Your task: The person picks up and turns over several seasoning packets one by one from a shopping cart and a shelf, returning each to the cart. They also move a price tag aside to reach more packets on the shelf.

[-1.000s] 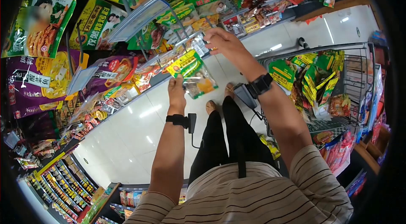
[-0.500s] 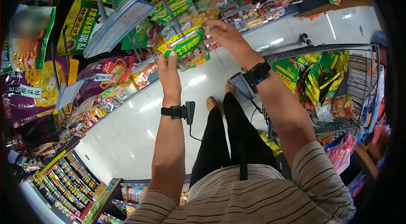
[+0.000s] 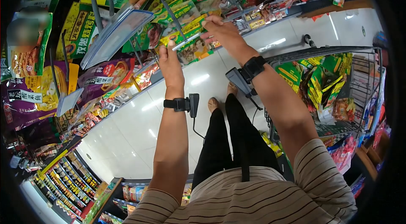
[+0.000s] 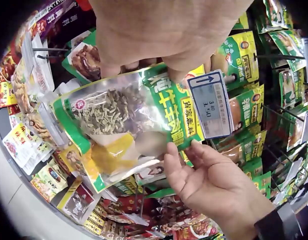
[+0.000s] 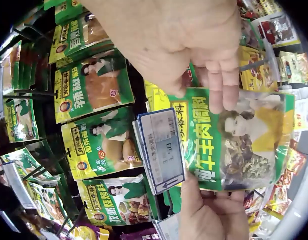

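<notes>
A green and yellow seasoning packet (image 3: 196,51) with a clear window hangs at the rack between both hands. Dried seeds and spices show through the window of the packet (image 4: 111,112) in the left wrist view. My left hand (image 3: 171,67) pinches one long edge between thumb and fingers. Across the packet, my right hand (image 3: 228,40) lays straight fingers over the opposite edge, as the right wrist view shows. A price tag (image 5: 161,150) on a hook's end stands in front of the packet's yellow header and hides part of it.
Similar green and yellow packets (image 5: 96,87) hang on hooks alongside. Purple bags (image 3: 31,93) hang to the left. A wire shopping cart (image 3: 359,67) holding several packets (image 3: 321,80) stands at the right. Metal hooks (image 3: 99,0) and tag holders (image 3: 116,38) jut out near the hands.
The packet has moved from over the floor up to the rack, now behind the price tag. My left hand has moved forward with it. My right fingers have come onto its edge.
</notes>
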Action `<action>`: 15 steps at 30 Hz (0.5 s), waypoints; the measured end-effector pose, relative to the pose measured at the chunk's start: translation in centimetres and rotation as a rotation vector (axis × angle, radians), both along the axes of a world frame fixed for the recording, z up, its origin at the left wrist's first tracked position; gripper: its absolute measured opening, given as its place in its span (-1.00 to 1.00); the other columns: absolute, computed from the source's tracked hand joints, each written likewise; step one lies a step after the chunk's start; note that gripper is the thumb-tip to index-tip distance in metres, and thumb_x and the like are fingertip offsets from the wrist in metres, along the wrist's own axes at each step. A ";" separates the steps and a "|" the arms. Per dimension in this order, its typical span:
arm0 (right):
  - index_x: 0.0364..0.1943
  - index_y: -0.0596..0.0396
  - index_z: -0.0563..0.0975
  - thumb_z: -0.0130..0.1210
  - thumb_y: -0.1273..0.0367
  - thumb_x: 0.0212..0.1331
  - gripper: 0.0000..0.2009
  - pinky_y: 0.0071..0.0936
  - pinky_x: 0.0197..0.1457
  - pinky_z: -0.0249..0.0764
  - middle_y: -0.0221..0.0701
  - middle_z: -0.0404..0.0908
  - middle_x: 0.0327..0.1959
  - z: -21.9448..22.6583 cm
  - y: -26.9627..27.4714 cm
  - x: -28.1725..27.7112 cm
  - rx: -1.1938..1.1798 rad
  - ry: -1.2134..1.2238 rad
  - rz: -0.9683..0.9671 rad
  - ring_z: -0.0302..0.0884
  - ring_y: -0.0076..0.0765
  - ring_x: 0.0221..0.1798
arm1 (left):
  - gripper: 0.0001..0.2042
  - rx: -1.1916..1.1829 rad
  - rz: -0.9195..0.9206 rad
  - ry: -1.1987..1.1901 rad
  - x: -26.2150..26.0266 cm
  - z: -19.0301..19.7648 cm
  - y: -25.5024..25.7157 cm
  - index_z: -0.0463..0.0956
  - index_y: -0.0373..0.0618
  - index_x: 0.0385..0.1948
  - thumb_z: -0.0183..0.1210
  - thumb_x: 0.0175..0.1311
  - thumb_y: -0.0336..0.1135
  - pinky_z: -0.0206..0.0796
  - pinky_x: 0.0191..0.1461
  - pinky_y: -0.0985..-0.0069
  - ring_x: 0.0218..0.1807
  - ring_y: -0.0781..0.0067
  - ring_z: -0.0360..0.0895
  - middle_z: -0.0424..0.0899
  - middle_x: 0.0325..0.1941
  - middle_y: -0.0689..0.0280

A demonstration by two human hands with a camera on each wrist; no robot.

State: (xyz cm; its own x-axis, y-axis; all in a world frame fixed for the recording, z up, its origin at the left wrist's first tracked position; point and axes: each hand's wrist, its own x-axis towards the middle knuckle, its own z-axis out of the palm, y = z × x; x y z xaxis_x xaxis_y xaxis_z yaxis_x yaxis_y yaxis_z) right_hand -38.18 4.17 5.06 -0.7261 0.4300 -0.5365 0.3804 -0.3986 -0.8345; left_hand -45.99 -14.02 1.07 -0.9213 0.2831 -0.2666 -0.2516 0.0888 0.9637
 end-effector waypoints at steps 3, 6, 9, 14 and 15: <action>0.15 0.11 0.49 0.12 0.17 0.37 -0.60 -0.47 -0.16 0.60 -0.32 0.63 -0.07 -2.0 -0.3 -0.9 0.014 0.033 -0.033 0.68 -0.42 -0.24 | -0.74 0.050 0.020 -0.009 -0.6 -1.5 0.0 0.53 0.01 -0.12 0.20 0.41 -0.03 0.08 -0.27 0.68 -0.28 0.78 0.28 0.52 -0.25 0.60; 0.04 0.15 0.53 0.12 0.23 0.35 -0.68 -0.49 -0.26 0.64 -0.32 0.66 -0.19 -3.5 -0.8 -1.3 -0.019 0.077 -0.113 0.71 -0.41 -0.25 | -0.75 0.050 0.049 0.000 -0.7 -1.7 0.3 0.53 0.01 -0.16 0.20 0.42 -0.03 0.10 -0.27 0.67 -0.29 0.78 0.30 0.52 -0.27 0.59; 0.06 0.13 0.52 0.13 0.24 0.33 -0.67 -0.49 -0.19 0.60 -0.31 0.67 -0.19 -4.5 -1.2 -1.7 0.009 0.131 -0.147 0.69 -0.41 -0.23 | -0.72 -0.003 0.099 -0.001 -0.3 -0.6 1.0 0.43 -0.04 -0.34 0.13 0.46 -0.05 0.07 -0.26 0.61 -0.32 0.71 0.18 0.36 -0.39 0.55; 0.06 0.12 0.52 0.11 0.33 0.29 -0.70 -0.51 -0.03 0.48 -0.32 0.69 -0.19 -4.2 -2.4 -1.7 0.235 0.206 -0.158 0.63 -0.45 -0.11 | -0.69 0.046 0.147 0.065 -1.5 -1.4 2.4 0.41 -0.08 -0.41 0.10 0.48 -0.07 0.06 -0.26 0.57 -0.34 0.64 0.13 0.29 -0.45 0.51; 0.06 0.12 0.52 0.11 0.33 0.30 -0.70 -0.52 -0.03 0.48 -0.31 0.69 -0.19 -4.3 -2.5 -1.7 0.194 0.221 -0.137 0.63 -0.46 -0.10 | -0.69 0.063 0.153 0.096 -1.7 -1.5 2.7 0.41 -0.09 -0.41 0.10 0.48 -0.08 0.06 -0.26 0.56 -0.34 0.64 0.13 0.29 -0.45 0.51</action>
